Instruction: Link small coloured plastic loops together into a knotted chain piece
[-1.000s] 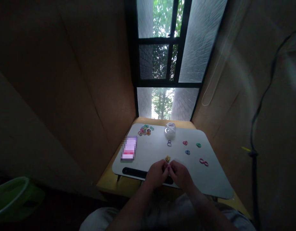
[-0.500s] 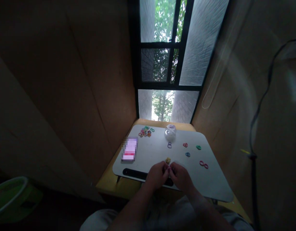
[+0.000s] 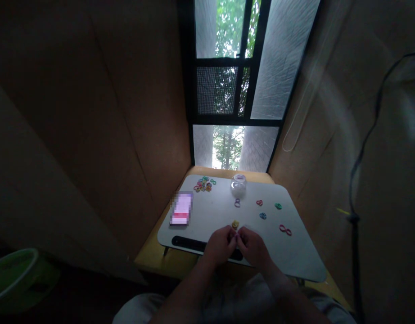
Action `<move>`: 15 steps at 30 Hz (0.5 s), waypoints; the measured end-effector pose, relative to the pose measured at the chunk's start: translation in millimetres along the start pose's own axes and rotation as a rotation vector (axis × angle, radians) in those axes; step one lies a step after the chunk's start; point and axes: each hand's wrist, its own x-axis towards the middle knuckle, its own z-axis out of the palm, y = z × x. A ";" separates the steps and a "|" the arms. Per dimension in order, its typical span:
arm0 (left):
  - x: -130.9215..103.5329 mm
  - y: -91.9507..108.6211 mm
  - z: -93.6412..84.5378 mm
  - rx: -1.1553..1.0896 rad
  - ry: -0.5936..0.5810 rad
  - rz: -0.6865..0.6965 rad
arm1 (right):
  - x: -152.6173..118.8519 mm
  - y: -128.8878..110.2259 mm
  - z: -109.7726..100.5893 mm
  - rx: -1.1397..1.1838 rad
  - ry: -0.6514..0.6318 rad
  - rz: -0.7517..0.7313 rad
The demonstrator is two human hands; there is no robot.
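Over the front edge of the white table (image 3: 214,211), my left hand (image 3: 221,245) and my right hand (image 3: 251,245) meet fingertip to fingertip. Both are closed in a pinch. A small pinkish bit shows between the fingertips, mostly hidden, and I cannot make out what it is. Just beyond the fingers lies a yellow band bundle (image 3: 235,224). Farther off are a purple figure-eight band (image 3: 237,203), a red band (image 3: 259,203), a blue band (image 3: 263,216), a green band (image 3: 278,206) and a pink figure-eight band (image 3: 285,230).
A pile of coloured bands (image 3: 203,184) lies at the back left, above a phone (image 3: 182,209) with a blurred screen. A clear jar (image 3: 238,185) stands at the back. Along the front edge runs a black slot (image 3: 189,243). A green basin (image 3: 18,279) is at lower left.
Almost nothing differs. Both hands stay pinched together in the same place, and the bands lie as before; the view shifts very slightly.
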 end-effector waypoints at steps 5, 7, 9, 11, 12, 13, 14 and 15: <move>-0.6 0.2 -0.5 -0.008 -0.005 0.006 | 0.0 -0.6 0.6 0.007 0.007 0.012; -0.5 -0.6 -0.5 -0.011 -0.003 0.007 | 0.2 -0.8 0.7 -0.003 0.007 0.008; -0.3 -1.4 -0.3 -0.017 -0.001 0.011 | 0.4 -0.7 0.7 -0.014 0.010 0.000; 0.0 -1.6 -0.3 -0.023 -0.002 0.015 | 0.3 -0.4 0.6 -0.020 0.017 -0.003; 0.0 -1.4 -0.5 -0.023 -0.002 0.015 | 0.2 -0.1 0.6 -0.019 0.017 -0.002; 0.0 -1.0 -0.7 -0.020 -0.004 0.015 | 0.1 0.1 0.6 -0.017 0.015 0.001; -0.1 -0.5 -1.1 -0.017 -0.006 0.012 | 0.0 0.2 0.6 -0.014 0.012 0.003; -0.3 -0.1 -1.4 -0.014 -0.008 0.008 | -0.1 0.3 0.6 -0.010 0.008 0.004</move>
